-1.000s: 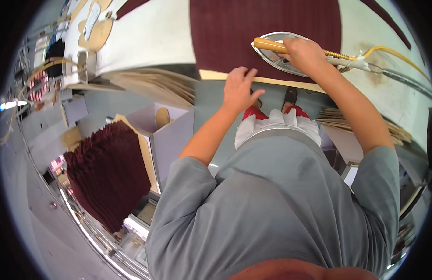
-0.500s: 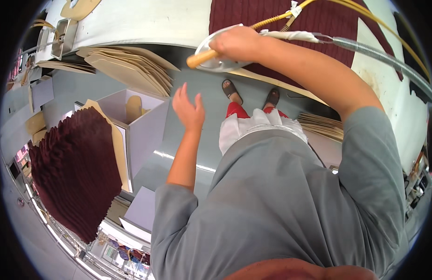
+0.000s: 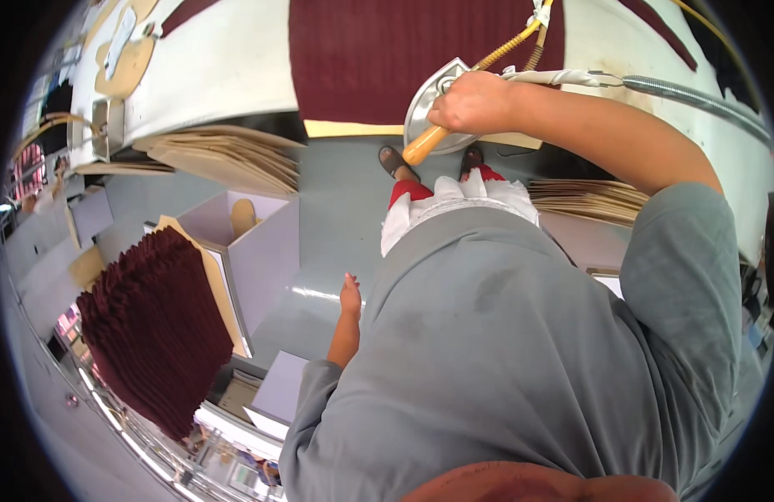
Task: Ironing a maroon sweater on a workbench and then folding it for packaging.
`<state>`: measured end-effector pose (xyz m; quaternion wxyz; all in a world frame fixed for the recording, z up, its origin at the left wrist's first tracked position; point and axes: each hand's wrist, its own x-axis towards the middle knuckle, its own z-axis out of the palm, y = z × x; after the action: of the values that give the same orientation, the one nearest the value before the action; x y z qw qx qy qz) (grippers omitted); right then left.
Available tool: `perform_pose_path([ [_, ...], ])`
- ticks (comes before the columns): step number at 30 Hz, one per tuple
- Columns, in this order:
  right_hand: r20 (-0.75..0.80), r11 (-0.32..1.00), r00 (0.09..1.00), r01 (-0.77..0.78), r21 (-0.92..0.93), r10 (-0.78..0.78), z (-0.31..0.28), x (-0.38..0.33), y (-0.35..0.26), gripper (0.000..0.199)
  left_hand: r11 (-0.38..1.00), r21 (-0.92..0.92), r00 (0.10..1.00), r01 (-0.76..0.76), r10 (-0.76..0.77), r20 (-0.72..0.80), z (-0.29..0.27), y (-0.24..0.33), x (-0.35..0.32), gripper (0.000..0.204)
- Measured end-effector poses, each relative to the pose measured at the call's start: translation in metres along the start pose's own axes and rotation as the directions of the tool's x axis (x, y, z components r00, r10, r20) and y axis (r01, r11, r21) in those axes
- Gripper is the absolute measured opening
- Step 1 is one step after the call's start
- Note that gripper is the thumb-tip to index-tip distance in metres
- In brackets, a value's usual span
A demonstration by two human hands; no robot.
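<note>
A white padded desk (image 3: 211, 58) spans the top of the view, with a large maroon cloth (image 3: 370, 58) spread flat on it. At the left, a stack of folded maroon fabric (image 3: 144, 335) lies beside an open grey box (image 3: 253, 251), and piles of tan card sheets (image 3: 228, 159) sit under the desk edge. The steam iron (image 3: 433, 105) rests at the cloth's lower edge; the right hand (image 3: 475, 100) has its grip clenched around the iron's wooden handle (image 3: 425, 146). The left hand (image 3: 350, 297) hangs by the person's side, fingers released, holding nothing, well apart from the iron.
</note>
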<state>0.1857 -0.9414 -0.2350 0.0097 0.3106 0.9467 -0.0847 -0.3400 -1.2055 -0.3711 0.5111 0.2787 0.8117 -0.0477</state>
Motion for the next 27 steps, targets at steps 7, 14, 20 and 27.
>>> perform_pose_path([
  [7, -0.008, 0.974, 0.974, -0.228, 0.001, 0.228, 0.026, -0.149, 0.001, 0.011, 0.979, -0.024, 0.978, -0.204, 0.203, -0.046, 0.004, 0.038, 0.009, 0.077],
  [14, -0.065, 0.748, 0.745, -0.659, 0.076, 0.664, 0.033, -0.261, -0.005, 0.025, 0.99, -0.043, 0.991, -0.134, 0.135, 0.025, -0.018, -0.037, 0.081, 0.076],
  [20, -0.03, 0.791, 0.807, -0.57, 0.22, 0.59, 0.028, -0.102, -0.031, 0.016, 0.992, -0.127, 0.989, -0.019, 0.037, 0.143, -0.03, -0.004, 0.121, 0.074],
  [27, -0.112, 0.807, 0.838, -0.467, 0.362, 0.535, -0.005, 0.19, -0.033, 0.01, 0.932, 0.051, 0.933, -0.358, 0.355, 0.062, -0.041, 0.147, 0.149, 0.059],
])
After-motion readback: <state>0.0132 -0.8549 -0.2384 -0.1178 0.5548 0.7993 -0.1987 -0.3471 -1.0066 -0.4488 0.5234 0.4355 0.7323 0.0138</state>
